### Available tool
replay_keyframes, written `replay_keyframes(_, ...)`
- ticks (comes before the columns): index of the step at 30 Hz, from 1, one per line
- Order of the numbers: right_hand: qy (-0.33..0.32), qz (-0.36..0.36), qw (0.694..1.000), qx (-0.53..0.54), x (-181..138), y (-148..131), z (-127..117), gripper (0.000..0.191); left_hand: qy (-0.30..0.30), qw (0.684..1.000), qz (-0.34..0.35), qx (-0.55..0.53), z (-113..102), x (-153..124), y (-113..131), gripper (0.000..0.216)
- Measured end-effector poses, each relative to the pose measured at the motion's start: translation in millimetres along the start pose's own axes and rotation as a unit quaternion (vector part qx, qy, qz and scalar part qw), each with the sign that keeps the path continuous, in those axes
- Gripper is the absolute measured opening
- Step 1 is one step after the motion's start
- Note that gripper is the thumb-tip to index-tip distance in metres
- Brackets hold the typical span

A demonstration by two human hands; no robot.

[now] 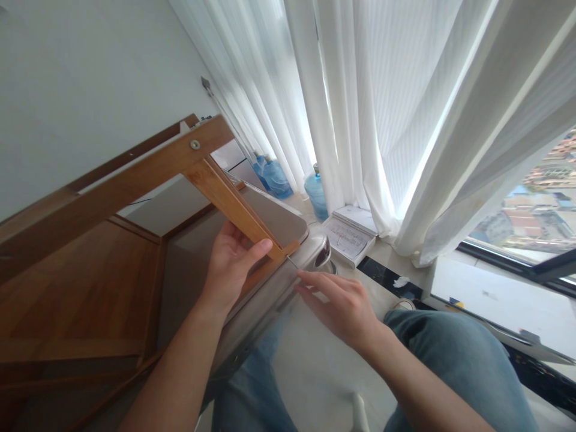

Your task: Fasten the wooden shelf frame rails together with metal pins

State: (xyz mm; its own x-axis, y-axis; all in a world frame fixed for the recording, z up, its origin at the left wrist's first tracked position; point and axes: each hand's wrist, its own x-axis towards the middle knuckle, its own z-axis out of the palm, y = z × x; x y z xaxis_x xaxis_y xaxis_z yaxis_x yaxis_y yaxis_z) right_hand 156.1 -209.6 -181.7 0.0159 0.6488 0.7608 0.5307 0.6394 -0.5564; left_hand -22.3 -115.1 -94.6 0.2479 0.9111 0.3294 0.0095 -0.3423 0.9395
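Note:
A brown wooden frame (148, 161) stands tilted on a grey table with rounded corners (306, 255). My left hand (229, 267) is closed round the lower part of its slanted wooden post (234, 204), thumb on the near face. From the post's foot a thin metal rod, like a hex key (291, 260), sticks out towards me. My right hand (344, 303) pinches the rod's outer end between thumb and forefinger; its tip is hidden at the wood. Higher up, a round metal fitting (194, 144) sits in the frame's corner.
Blue water bottles (317, 193) stand on the floor by white curtains (360, 108). Past the table corner lies an open white box (351, 237) with a printed sheet. A long white box (504, 300) lies by the window at right. My knee (454, 360) is below my right forearm.

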Motion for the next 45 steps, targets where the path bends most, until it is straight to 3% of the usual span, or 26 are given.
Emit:
replay_keyframes(9,0.005,0.054,0.998,0.025,7,-7,-4,0.015,0.001,1.0,-0.004,0.004,0,0,1,0.048)
replay_keyframes(16,0.013,0.135,0.985,0.109,13,-11,-8,0.008,0.002,1.0,-0.006,0.002,0,1,0,0.054)
replay_keyframes(24,0.015,0.196,0.966,0.165,9,-10,-5,0.017,0.004,1.0,-0.008,0.005,-1,0,1,0.055)
replay_keyframes(29,0.02,0.181,0.971,0.155,5,-8,-3,0.021,0.001,1.0,-0.003,-0.001,-1,1,0,0.053)
replay_keyframes(36,0.045,0.103,0.991,0.07,8,-7,-4,0.015,-0.001,1.0,-0.002,0.006,-1,1,1,0.049)
replay_keyframes(45,0.032,0.065,0.997,0.026,7,0,-5,0.014,0.001,1.0,-0.004,0.004,-1,0,0,0.053)
